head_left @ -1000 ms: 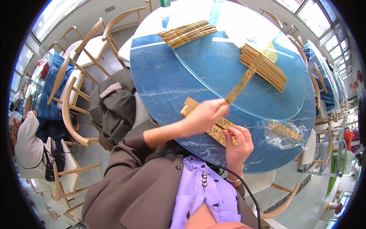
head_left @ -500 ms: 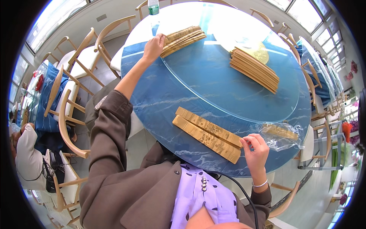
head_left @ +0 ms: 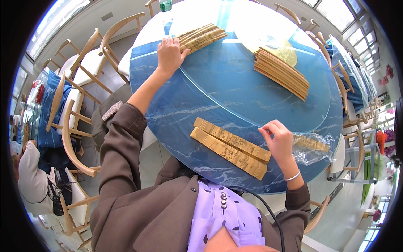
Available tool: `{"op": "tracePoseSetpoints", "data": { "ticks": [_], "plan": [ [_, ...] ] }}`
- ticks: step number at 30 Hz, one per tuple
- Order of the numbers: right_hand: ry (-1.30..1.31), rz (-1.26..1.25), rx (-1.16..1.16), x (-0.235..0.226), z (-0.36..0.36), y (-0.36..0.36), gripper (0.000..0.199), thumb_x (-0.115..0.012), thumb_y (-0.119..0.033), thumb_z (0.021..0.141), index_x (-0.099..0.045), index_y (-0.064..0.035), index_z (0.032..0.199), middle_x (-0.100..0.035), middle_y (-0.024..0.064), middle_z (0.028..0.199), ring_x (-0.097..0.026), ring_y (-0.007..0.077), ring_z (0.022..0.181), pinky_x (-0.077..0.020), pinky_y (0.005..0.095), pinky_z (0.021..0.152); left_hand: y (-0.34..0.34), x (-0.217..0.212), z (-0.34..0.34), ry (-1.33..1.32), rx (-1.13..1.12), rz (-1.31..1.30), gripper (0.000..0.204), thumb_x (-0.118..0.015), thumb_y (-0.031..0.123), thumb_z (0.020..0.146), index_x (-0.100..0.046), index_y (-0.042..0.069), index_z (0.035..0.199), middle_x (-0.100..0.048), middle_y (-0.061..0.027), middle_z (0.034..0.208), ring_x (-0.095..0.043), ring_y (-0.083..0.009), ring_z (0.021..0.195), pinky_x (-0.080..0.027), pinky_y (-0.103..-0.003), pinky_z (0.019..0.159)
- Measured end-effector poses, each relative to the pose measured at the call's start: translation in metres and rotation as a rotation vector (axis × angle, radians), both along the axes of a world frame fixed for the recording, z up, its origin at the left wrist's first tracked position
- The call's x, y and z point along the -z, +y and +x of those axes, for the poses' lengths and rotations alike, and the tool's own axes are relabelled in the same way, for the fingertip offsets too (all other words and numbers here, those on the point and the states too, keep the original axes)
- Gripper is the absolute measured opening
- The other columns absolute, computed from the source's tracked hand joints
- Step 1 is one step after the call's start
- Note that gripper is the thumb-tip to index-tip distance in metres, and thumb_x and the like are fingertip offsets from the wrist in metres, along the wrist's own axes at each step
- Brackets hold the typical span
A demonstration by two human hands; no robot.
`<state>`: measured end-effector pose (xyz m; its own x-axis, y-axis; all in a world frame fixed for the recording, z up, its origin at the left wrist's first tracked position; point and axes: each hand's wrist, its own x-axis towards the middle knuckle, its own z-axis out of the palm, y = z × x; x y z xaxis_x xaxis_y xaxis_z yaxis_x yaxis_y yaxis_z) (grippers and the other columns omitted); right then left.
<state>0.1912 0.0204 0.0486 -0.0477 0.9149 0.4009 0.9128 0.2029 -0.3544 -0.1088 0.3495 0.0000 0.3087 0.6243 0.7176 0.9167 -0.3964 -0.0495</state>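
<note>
My left hand [head_left: 168,54] reaches far across the round blue table [head_left: 176,109] and rests on the near end of a fanned pile of bamboo slips [head_left: 201,37] at the far left. My right hand [head_left: 279,140] lies on the table near the front edge, fingers bent, touching nothing I can make out. Two flat bamboo bundles [head_left: 231,147] lie side by side just left of it. A clear plastic bag [head_left: 312,147] with more slips lies just right of it.
A round glass turntable [head_left: 252,92] covers the table's middle and carries a neat stack of bamboo slips [head_left: 282,73] at the far right. A bottle [head_left: 166,6] stands at the far edge. Wooden chairs [head_left: 75,113] ring the table on the left; a seated person [head_left: 27,174] is at far left.
My left hand let go of a single slip held over the near bundles and stretched out to the far-left pile. My right hand shifted right, off the bundles.
</note>
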Motion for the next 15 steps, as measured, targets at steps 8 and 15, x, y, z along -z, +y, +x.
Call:
{"op": "tracePoseSetpoints", "data": {
  "ticks": [8, 15],
  "plan": [
    [-0.146, 0.113, 0.165, 0.005, 0.055, 0.092, 0.015, -0.073, -0.014, 0.084, -0.07, -0.0047, 0.095, -0.066, 0.0081, 0.093, -0.065, 0.0253, 0.085, -0.0527, 0.0368, 0.074, 0.006, 0.006, 0.006, 0.088, 0.058, 0.004, 0.034, -0.077, 0.028, 0.08, -0.063, 0.007, 0.102, -0.059, -0.0081, 0.105, -0.056, -0.0252, 0.105, -0.046, -0.038, 0.09],
    [-0.372, 0.202, 0.248, 0.03, 0.103, 0.148, 0.018, -0.072, -0.015, 0.085, -0.072, -0.0056, 0.1, -0.066, 0.0065, 0.098, -0.062, 0.0271, 0.097, -0.0522, 0.0387, 0.083, -0.012, 0.0, -0.001, 0.041, 0.231, 0.05, 0.041, -0.075, 0.036, 0.083, -0.063, 0.004, 0.105, -0.056, -0.0093, 0.104, -0.052, -0.0265, 0.105, -0.045, -0.039, 0.094]
  ]
}}
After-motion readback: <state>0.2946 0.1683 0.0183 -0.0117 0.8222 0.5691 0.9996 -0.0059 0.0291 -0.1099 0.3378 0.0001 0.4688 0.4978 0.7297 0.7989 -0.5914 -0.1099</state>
